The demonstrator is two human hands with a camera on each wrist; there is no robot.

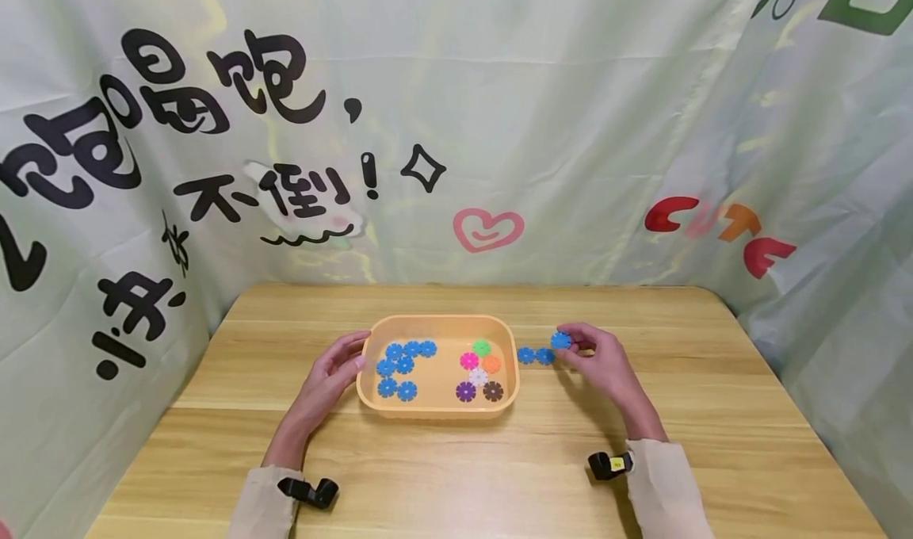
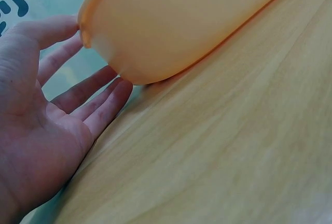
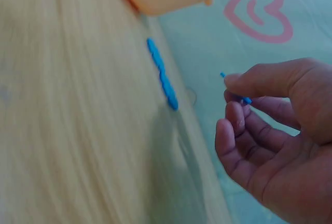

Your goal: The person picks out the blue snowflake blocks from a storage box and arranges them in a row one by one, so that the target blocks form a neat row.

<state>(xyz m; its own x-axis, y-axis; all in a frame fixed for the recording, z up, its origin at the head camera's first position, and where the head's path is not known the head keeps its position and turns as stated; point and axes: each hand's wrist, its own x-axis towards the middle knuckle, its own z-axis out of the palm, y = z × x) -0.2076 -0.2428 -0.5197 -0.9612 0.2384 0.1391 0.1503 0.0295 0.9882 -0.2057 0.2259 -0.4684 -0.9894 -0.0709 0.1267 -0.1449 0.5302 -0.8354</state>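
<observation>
At the tray's left end my left hand [image 1: 334,374] touches the rim with thumb and fingers, the fingers fairly straight along the outer wall. This orange tray [image 1: 437,409] holds several blue notched plastic discs [image 1: 406,391] on its left side. On its right side lie discs in other colours, such as pink [image 1: 468,361] and brown [image 1: 493,391]. My right hand [image 1: 597,358] pinches a blue notched disc [image 1: 560,340] between thumb and fingers, raised over the table. Below it, two blue discs [image 1: 535,356] lie flat, side by side, right of the tray.
The wooden table [image 1: 456,475] runs back to a printed curtain [image 1: 571,127] that hangs behind it and along its sides. A small black camera sits at each wrist, the left one [image 1: 310,492] and the right one [image 1: 609,465].
</observation>
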